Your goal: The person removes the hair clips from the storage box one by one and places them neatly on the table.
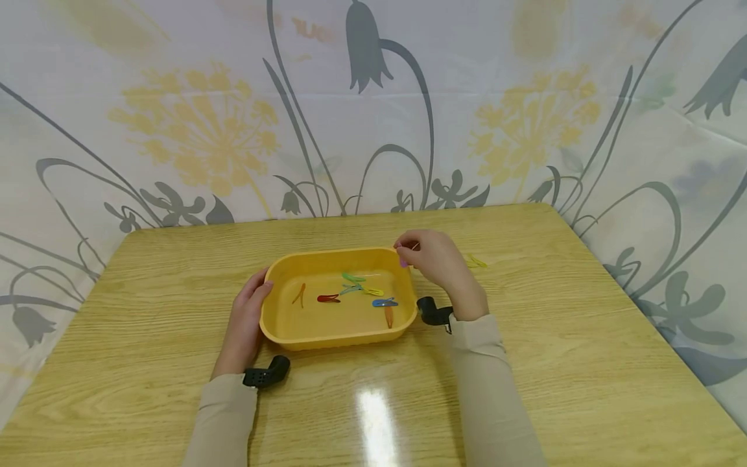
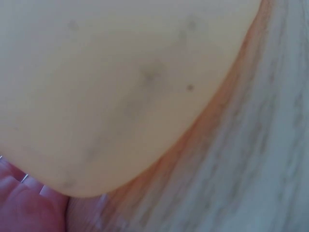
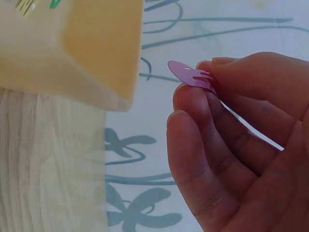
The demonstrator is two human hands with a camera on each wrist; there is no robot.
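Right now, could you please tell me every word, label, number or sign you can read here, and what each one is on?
None: no view shows readable text.
The yellow tray, the purple hair clip pinched by the right hand, and the clips in the tray bear no lettering.
The floral backdrop shows only flowers.

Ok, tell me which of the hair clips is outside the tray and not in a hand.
The yellow-green clip lying on the table, just right of the right hand. The others lie inside the yellow tray, except the purple clip pinched in that hand.
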